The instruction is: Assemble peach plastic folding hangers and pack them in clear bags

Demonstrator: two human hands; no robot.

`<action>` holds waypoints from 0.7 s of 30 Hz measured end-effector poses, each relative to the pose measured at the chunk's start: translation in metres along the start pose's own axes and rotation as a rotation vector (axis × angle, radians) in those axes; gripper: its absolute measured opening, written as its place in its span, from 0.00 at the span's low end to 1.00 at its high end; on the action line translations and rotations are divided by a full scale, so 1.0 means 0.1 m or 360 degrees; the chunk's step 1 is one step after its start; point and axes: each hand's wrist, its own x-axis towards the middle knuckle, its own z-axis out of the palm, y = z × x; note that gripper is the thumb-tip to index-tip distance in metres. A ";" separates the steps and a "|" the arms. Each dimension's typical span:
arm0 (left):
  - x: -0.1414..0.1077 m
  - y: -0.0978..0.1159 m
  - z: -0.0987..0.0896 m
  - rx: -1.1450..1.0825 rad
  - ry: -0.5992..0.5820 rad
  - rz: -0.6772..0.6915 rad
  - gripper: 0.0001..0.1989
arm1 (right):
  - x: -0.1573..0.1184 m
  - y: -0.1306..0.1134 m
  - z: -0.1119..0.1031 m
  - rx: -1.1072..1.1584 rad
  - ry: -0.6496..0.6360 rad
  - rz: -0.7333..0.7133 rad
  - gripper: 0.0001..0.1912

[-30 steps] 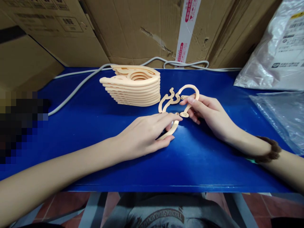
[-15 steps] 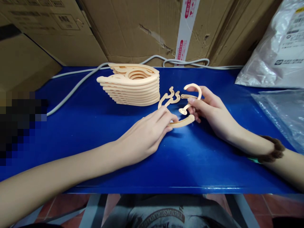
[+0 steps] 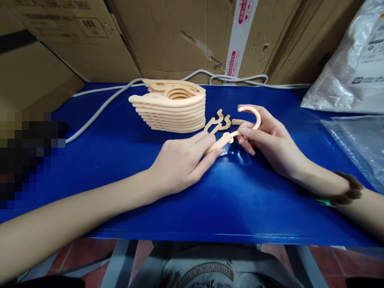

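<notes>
My left hand [image 3: 189, 160] is closed around a cream plastic hanger arm [image 3: 218, 144], much of it hidden under the fingers. My right hand [image 3: 270, 138] pinches a cream hanger hook [image 3: 256, 116] by its stem, the curve pointing up and away. The hook's lower end meets the rounded end of the arm; whether the two are joined I cannot tell. Just behind my hands lie a few loose hanger pieces [image 3: 221, 121]. Left of them stands a neat stack of folded cream hangers [image 3: 172, 110].
The blue tabletop [image 3: 210, 208] is backed by cardboard boxes [image 3: 168, 40]. A pale cable [image 3: 102, 110] runs along its rear. Plastic bags [image 3: 339, 76] lie at the right, and a dark, pixelated object [image 3: 33, 152] is at the left edge.
My left hand has turned and raised the hanger arm so that its end meets the hook. The right hand keeps its pinch on the hook. The whole view has shifted slightly.
</notes>
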 end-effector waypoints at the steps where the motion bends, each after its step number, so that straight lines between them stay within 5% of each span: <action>1: 0.00 0.00 0.01 -0.0002 0.0010 -0.0021 0.17 | 0.00 0.00 0.00 0.0022 -0.0004 -0.0011 0.24; 11: -0.01 -0.03 0.02 -0.0019 0.0058 -0.0008 0.20 | 0.02 0.01 -0.02 0.0055 -0.0069 0.0005 0.36; 21: -0.01 -0.01 0.00 -0.0023 0.0239 -0.0027 0.17 | 0.03 0.01 -0.03 0.0022 -0.0026 -0.0075 0.14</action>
